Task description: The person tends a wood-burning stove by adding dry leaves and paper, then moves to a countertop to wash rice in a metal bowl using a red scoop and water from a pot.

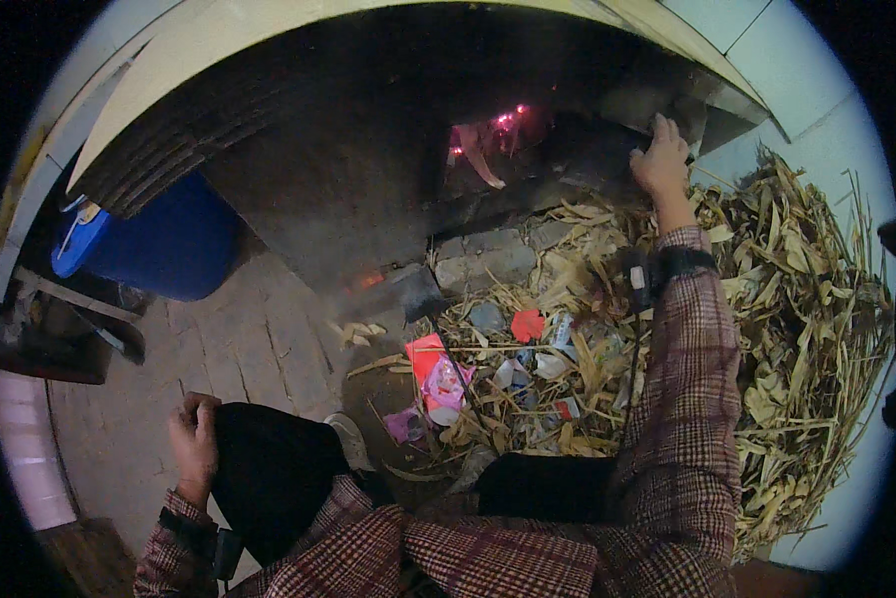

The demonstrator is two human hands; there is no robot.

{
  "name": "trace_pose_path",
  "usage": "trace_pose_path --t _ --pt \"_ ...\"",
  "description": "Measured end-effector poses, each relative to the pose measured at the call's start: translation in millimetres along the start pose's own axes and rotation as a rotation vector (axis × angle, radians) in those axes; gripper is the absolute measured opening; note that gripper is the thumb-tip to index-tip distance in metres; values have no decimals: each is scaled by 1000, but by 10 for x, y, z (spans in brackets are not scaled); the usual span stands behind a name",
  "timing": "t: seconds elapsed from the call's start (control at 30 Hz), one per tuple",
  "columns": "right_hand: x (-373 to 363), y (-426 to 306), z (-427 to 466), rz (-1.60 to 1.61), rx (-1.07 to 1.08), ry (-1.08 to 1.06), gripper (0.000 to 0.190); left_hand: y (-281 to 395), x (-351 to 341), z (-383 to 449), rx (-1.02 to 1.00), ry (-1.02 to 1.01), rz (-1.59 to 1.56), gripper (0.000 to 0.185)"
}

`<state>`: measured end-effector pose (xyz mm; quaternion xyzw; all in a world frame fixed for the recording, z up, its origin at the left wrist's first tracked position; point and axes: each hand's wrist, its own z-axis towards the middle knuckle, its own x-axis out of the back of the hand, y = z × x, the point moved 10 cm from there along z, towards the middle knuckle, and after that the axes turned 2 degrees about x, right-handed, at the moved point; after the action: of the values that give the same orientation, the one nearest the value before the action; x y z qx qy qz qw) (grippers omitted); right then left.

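My right hand point(661, 161) reaches to the right side of the dark stove front, fingers at a dark edge beside the firebox; shadow hides what they touch. Inside the stove's fire opening point(485, 146), embers glow around a pale piece of wood point(484, 158). My left hand point(195, 437) rests against my left knee with its fingers curled, and nothing shows in it. Between my legs and the stove lies a long-handled metal tool with a flat dark head point(420, 293). A glowing orange ember point(371, 279) is just left of that head.
Dry corn husks and stalks point(792, 299) are heaped along the right wall. Litter, including a red card point(425, 357) and pink wrapper point(446, 383), lies among husks before me. Bricks point(485, 261) edge the stove. A blue bucket point(164, 239) stands left on the brick floor point(231, 336).
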<state>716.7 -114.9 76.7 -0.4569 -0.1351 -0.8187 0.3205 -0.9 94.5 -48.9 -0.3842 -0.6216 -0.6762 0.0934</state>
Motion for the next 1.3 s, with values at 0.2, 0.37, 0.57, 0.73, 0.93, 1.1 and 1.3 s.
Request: trace_pose_path --t 0.2,0.37,0.57,0.73,0.93,1.1,1.3 --pt "-57 -113 67 -348 6 -368 57 -55 71 -16 -10 60 46 22" --pt "28 -241 121 -227 243 -538 30 -17 75 -21 -39 54 68 22" --pt "-28 -752 -280 382 130 -622 43 35 168 -104 -44 127 15 24" --pt "-144 -739 -855 1017 -353 -627 25 -97 242 -194 -24 81 -17 28" --pt "-1078 -19 -2736 754 -140 -842 34 -361 390 -221 -15 100 0 29" --pt "-1734 -499 -4828 832 145 -968 37 -430 451 -213 -33 74 72 31" --pt "-2028 -788 -5791 973 -94 -1065 35 -385 409 -167 -14 44 107 30"
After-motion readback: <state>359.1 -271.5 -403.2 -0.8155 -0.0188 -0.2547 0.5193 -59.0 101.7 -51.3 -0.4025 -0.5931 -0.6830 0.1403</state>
